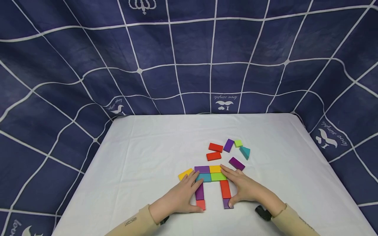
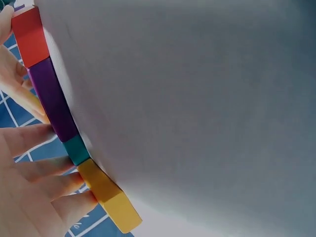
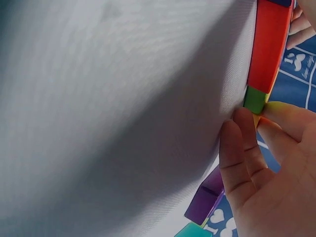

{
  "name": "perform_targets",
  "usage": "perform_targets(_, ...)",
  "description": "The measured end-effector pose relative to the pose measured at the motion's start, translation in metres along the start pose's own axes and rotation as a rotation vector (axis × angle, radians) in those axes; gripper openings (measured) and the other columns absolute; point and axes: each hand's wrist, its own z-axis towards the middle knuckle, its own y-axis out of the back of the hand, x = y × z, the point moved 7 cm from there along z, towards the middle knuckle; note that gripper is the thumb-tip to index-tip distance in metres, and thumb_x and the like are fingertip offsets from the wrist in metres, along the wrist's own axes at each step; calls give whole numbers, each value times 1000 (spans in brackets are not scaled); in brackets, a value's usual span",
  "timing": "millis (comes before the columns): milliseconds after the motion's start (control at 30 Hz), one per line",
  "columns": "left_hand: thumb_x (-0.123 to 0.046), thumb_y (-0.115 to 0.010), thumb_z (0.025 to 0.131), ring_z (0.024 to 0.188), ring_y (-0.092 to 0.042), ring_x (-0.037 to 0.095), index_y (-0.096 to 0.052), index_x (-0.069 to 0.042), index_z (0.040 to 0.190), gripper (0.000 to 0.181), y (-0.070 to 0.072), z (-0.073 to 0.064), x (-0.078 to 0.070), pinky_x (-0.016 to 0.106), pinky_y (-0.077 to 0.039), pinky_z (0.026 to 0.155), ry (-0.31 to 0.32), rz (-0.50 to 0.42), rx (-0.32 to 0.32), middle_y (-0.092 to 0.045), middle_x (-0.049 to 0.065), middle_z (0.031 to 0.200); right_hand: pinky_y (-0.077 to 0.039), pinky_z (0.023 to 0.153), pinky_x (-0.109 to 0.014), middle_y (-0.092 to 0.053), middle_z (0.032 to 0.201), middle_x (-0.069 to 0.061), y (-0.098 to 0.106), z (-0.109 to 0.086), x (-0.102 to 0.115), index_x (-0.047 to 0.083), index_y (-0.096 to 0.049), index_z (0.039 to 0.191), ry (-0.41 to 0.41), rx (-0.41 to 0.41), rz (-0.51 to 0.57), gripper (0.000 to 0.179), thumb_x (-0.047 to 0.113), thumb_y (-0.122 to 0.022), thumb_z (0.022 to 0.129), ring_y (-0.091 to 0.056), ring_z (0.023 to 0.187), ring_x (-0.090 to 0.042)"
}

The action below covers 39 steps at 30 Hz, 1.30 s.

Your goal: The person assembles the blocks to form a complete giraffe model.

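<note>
Flat coloured blocks lie together in an arch shape. Its top row is a purple block (image 1: pixel 202 169) and a yellow block (image 1: pixel 215 169); a teal block (image 1: pixel 206 177) and a green block (image 1: pixel 218 177) sit below. The left leg is a purple block (image 1: pixel 199 193) above a red block (image 1: pixel 200 205); the right leg is a red block (image 1: pixel 225 189) above a purple block (image 1: pixel 226 204). My left hand (image 1: pixel 181 197) touches the left side with spread fingers, thumb by the red block. Fingers of my right hand (image 1: pixel 247 187) rest along the right edge, thumb at the lower purple block.
A slanted yellow block (image 1: pixel 184 174) lies beside the arch's upper left corner. Beyond it are two red blocks (image 1: pixel 216 147), a purple block (image 1: pixel 228 145), a small green block (image 1: pixel 238 143), a teal triangle (image 1: pixel 245 152) and another purple block (image 1: pixel 237 163). White cloth (image 1: pixel 147 147) covers the table.
</note>
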Motion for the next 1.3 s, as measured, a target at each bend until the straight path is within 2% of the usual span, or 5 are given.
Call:
perform_targets(467,-74,-63,78,150,-26,29,-35,-17,154,99,-3,0,3,50,-37,114,-4,-11,19,-23,9,164,-36,111,-61,-27,163,-4,3,0,2,9,-36,153,52,-49,-1,110,57,-84,65,-34,144,-39)
perform_targets(633,-74,-63,77,149,-27,29,-36,-17,154,99,-2,0,1,48,-37,114,-22,0,13,-24,10,163,-52,98,-47,-50,149,-3,24,3,-2,15,-52,144,33,-218,-52,74,42,-79,81,-52,129,-28)
perform_targets(767,-74,-62,77,149,-28,29,-36,-17,154,99,-3,1,0,48,-37,115,-30,7,1,-24,10,163,-44,106,-55,-60,136,-7,46,11,-7,11,-63,133,20,-343,-136,54,27,-78,84,-51,129,-33)
perform_targets(1100,-74,-64,77,149,-29,29,-36,-18,153,99,-4,0,1,48,-39,113,-8,-12,-6,-24,9,163,-48,103,-52,-43,155,-6,45,15,-26,10,-50,145,-78,-87,-156,65,-3,-70,84,-41,134,-34)
perform_targets(1300,-73,-64,77,148,-31,30,-37,-17,153,99,-3,-1,1,48,-40,112,-9,-4,-14,-25,10,163,-50,100,-48,-51,148,-8,46,13,-26,8,-54,141,-55,-156,-237,62,-11,-65,83,-50,128,-33)
